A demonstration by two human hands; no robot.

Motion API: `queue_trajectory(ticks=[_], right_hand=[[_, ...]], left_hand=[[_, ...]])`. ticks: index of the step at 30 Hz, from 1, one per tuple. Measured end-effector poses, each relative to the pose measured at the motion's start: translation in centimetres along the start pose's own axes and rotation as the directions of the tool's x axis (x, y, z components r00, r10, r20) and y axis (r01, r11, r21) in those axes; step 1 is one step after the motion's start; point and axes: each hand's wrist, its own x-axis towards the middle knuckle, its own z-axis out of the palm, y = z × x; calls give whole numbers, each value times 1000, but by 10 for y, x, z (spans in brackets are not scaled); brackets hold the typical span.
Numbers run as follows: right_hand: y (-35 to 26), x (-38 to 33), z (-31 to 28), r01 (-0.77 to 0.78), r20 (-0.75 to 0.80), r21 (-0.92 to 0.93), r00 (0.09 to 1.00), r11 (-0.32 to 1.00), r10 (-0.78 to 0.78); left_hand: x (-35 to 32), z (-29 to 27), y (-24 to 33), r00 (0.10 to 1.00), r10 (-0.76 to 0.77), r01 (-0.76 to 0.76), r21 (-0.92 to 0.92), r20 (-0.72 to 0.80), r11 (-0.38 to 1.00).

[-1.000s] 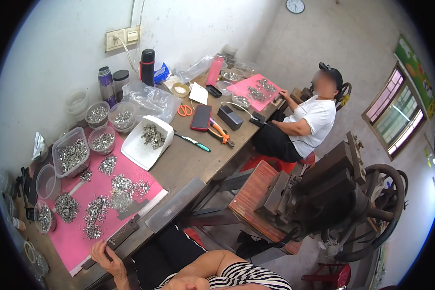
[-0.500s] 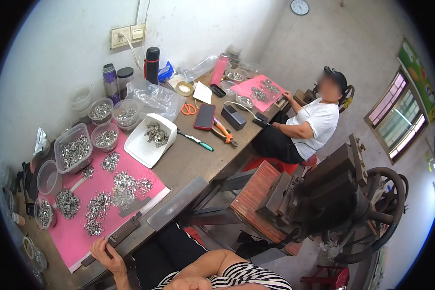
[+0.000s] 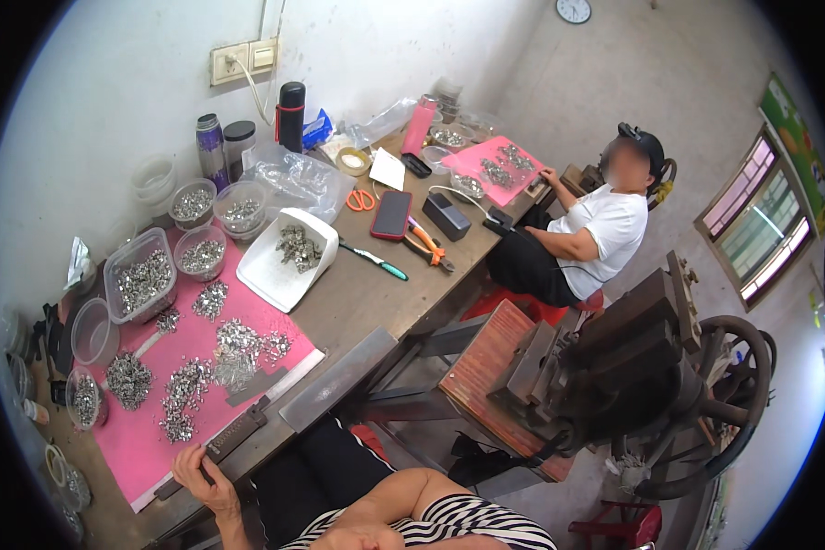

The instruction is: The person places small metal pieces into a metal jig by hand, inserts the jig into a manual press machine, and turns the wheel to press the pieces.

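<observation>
My left hand (image 3: 202, 474) rests on the front edge of the wooden workbench (image 3: 376, 293), fingers spread over the rim and holding nothing. It lies beside a dark metal bar (image 3: 238, 433) at the near end of a pink mat (image 3: 137, 440). Several heaps of small shiny metal parts (image 3: 238, 344) cover the mat. My right forearm (image 3: 403, 500) is folded across my striped shirt at the lower edge. Its hand (image 3: 344, 539) is cut off by the frame, so its fingers do not show.
Plastic tubs of metal parts (image 3: 142, 280) and a white tray (image 3: 289, 257) stand behind the mat. Pliers (image 3: 428, 247), scissors (image 3: 360, 200), a phone (image 3: 392, 214) and flasks (image 3: 291, 115) lie further along. A seated co-worker (image 3: 596, 234) handles parts on a second pink mat. A heavy press machine (image 3: 632, 367) stands on the right.
The view has shifted slightly, so the bench sits a little lower in the picture. My left hand stays on the table edge and my right arm stays folded.
</observation>
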Motion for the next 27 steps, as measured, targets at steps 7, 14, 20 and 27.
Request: queue_trajectory(ticks=[7, 14, 20, 27], right_hand=[[1, -1, 1, 3, 4, -3, 1000, 1000, -3], [2, -2, 1, 4, 8, -7, 1000, 1000, -4], [2, -2, -1, 1, 14, -10, 1000, 1000, -1], [1, -3, -1, 0, 26, -20, 1000, 1000, 1]], left_hand=[[-1, -1, -1, 1000, 0, 0, 0, 7, 1000], [-1, -1, 0, 1000, -13, 14, -10, 16, 1000], [0, 0, 0, 1000, -14, 14, -6, 14, 1000], [-1, 0, -1, 1000, -4, 5, -8, 12, 1000]])
